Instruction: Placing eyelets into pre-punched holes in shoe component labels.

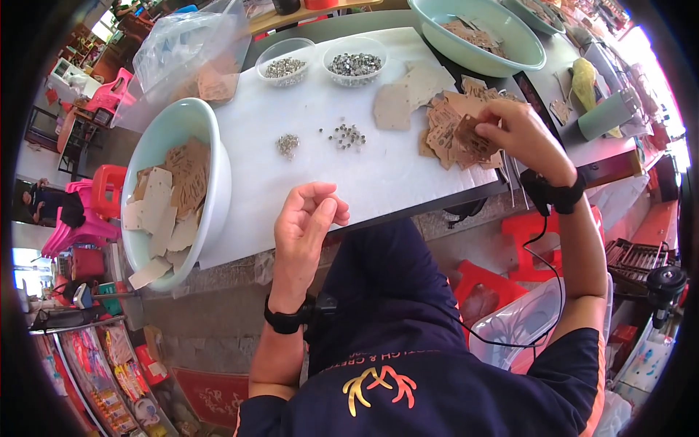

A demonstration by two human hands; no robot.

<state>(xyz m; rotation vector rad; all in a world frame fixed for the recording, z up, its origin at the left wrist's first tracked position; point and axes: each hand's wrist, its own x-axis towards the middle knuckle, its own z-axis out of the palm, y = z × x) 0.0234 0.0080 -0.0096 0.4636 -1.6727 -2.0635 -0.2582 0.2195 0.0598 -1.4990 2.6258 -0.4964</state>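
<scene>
Seen from above, a person sits at a bench point(378, 22) covered by a white sheet point(255, 182). The right hand point(513, 131) pinches one brown printed card point(473, 140) between thumb and fingers, over a loose pile of brown cards point(440, 120) at the sheet's right side. The held card tilts, its free edge pointing left and down, away from the fingers; they cover part of it, so its long axis is unclear. The pile's cards fan in several directions and overlap too much to count.

The left hand point(309, 218) is near the sheet's front edge, fingers loosely curled and thumb alongside — whether it grips anything small, I cannot tell.

Two clear round tubs stand side by side at the back: the left tub point(286, 81) and the right tub point(355, 81) both hold many small shiny pieces. Two little heaps lie before them — a paler heap point(287, 146) and a more scattered metallic heap point(348, 136).

A pale green basin point(220, 175) at left holds brown and greyish cards, one jutting over its rim. Another green basin point(488, 67), back right, also contains brown cards.
</scene>
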